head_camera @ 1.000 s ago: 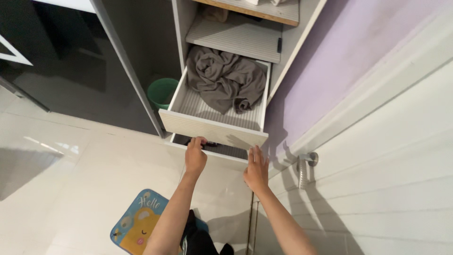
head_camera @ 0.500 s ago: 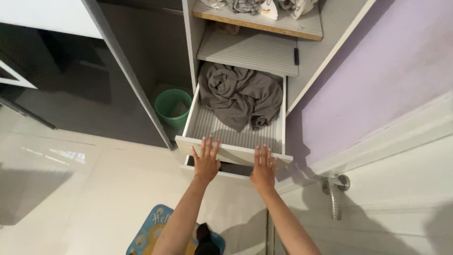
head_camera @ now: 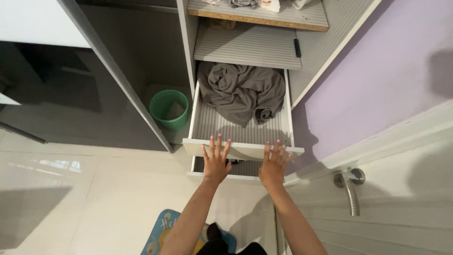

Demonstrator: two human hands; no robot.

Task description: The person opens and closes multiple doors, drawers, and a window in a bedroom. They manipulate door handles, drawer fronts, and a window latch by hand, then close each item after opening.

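Pressing flat against the white front panel of the pulled-out drawer [head_camera: 243,150], both hands have their fingers spread and grasp nothing. The left hand [head_camera: 215,163] lies palm-down on the left half of the panel, fingertips reaching its top edge; the right hand [head_camera: 273,165] does the same on the right half, well apart from its partner. That spacing puts one palm on each side of the front, which would let the drawer slide evenly instead of skewing on its runners.

Just beyond the fingertips, inside the drawer, a crumpled grey-brown garment [head_camera: 243,92] lies bunched toward the back, leaving the ribbed grey liner bare near the front panel. Below the palms a second, lower drawer [head_camera: 212,174] sits slightly open. Past the garment, above the drawer, is a ribbed shelf [head_camera: 247,47], and higher up a wooden-edged shelf [head_camera: 264,16] holds folded items, cut off by the frame. Left of the left hand, a green plastic basket [head_camera: 169,109] stands on the floor in the neighbouring dark compartment. Right of the right hand, a metal door handle [head_camera: 350,186] sticks out from a white door.
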